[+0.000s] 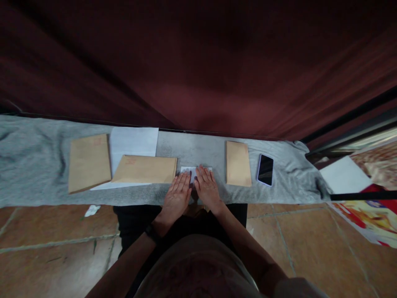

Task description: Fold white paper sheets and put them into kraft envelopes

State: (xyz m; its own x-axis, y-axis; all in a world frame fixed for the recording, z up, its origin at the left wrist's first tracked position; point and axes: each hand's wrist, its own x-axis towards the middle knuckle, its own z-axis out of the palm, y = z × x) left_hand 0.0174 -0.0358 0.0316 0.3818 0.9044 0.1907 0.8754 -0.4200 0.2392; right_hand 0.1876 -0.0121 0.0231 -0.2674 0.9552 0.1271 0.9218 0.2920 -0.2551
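Note:
A small white piece of paper (193, 172) lies on the grey cloth in front of me, mostly covered by my hands. My left hand (178, 192) rests flat on its left part with fingers stretched out. On its right part lies my right hand (207, 186), also flat, fingers extended. Just left of my left hand is a stack of brown envelopes (149, 169), partly on top of white paper sheets (136, 140). Another brown envelope stack (238, 163) sits to the right of my right hand.
A larger brown envelope stack (89, 163) lies at the far left. On the right is a phone (265, 169) with a dark screen. The narrow ledge is draped in grey cloth (291, 174), with a dark red curtain (198, 74) behind it and tiled floor (279, 240) below.

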